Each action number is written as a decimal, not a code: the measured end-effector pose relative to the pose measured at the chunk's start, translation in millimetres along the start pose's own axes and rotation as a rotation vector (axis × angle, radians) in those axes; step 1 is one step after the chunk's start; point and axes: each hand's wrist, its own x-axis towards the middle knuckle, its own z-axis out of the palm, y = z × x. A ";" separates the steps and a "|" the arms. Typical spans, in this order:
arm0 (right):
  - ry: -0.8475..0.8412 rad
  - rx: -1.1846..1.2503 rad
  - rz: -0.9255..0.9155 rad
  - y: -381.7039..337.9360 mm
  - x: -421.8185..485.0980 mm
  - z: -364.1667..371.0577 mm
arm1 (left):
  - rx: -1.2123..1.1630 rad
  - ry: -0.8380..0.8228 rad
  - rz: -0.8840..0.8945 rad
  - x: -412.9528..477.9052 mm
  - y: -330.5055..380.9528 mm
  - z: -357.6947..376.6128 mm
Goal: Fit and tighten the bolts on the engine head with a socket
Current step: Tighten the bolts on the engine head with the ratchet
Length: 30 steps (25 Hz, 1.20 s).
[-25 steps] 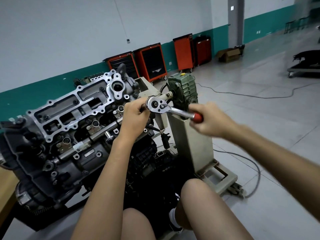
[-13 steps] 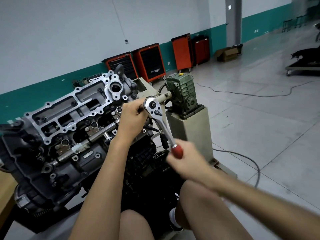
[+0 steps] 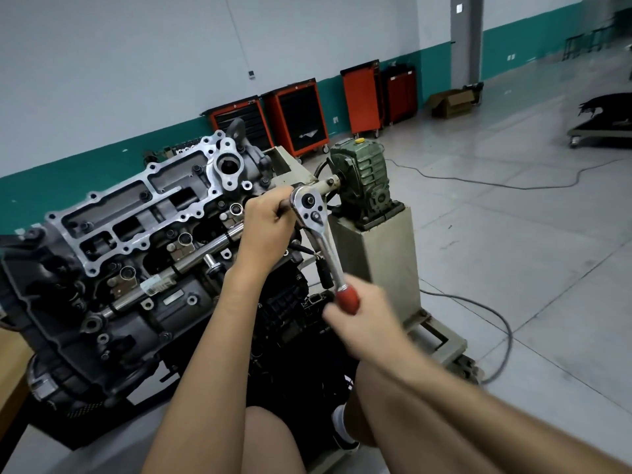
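Chrome ratchet wrench with red grip (image 3: 324,248) sits at the right end of the grey cast engine head (image 3: 136,227), between my two hands.

Left hand (image 3: 266,227): fingers curled tight round the steel drive bar (image 3: 285,202) just left of the ratchet's round head. The socket end is hidden under my fist, so I can't tell which bolt it's on.

Right hand (image 3: 367,325): wrapped round the red grip, lower right of the head. It's blurred, so finger detail is unclear.

Ratchet's long axis runs diagonally, with the head up and left and the grip down, right and toward me. The selector face looks at me. The drive bar points left into the engine head, roughly square to the handle.

Green ribbed gearbox (image 3: 362,176) on a beige stand (image 3: 379,254) sits just behind and right of the ratchet head. Orange tool cabinets (image 3: 297,118) stand along the far wall.
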 end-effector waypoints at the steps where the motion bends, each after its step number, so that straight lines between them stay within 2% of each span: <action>1: -0.016 0.178 0.079 -4.1 -10.1 24.0 | 0.000 0.000 -0.002 0.8 -0.7 0.3; 3: -0.074 0.398 0.172 -12.7 -22.4 53.4 | 0.009 0.000 0.009 0.1 -2.7 -0.6; 4: -0.104 0.350 0.157 -15.1 -22.7 49.0 | 0.003 -0.010 0.010 -0.5 -2.0 -2.3; 6: -0.121 0.082 0.061 -6.8 -7.4 8.7 | -0.026 -0.037 -0.002 -0.2 -0.1 -4.4; 8: -0.216 -0.249 -0.093 -3.1 30.6 -48.0 | -0.027 -0.034 0.005 2.0 4.6 -4.4; 11: -0.287 -0.782 -0.338 -30.3 97.8 -112.1 | -0.054 -0.025 -0.007 3.1 7.2 -3.5; 13: -0.230 -0.880 -0.448 -41.7 116.6 -117.1 | -0.104 -0.011 -0.050 1.0 6.8 -7.4; 15: -0.182 -0.775 -0.378 -34.2 97.2 -102.8 | -0.093 -0.020 -0.077 -1.7 5.6 -7.8; 16: -0.175 -0.641 -0.291 -23.7 77.6 -87.9 | -0.074 -0.012 -0.079 -3.4 7.0 -7.9; 20: -0.032 0.101 0.051 -10.9 -6.0 13.8 | -0.065 -0.001 -0.074 -3.3 5.6 -4.9; 21: -0.042 0.311 0.133 -16.7 -16.5 42.7 | -0.061 -0.008 -0.069 -2.9 4.5 -5.7; 22: -0.062 0.459 0.188 -22.9 -23.6 65.3 | -0.056 -0.021 -0.067 -2.3 3.4 -6.7; 23: -0.070 0.493 0.201 -26.2 -26.4 72.8 | -0.059 -0.035 -0.067 -1.7 1.8 -7.3; 25: -0.111 0.286 0.130 -20.7 -19.7 43.7 | -0.075 -0.060 -0.078 -1.2 2.0 -8.6; 30: -0.277 -0.615 -0.267 -18.9 70.4 -96.4 | -0.058 -0.069 -0.026 1.4 6.4 -7.1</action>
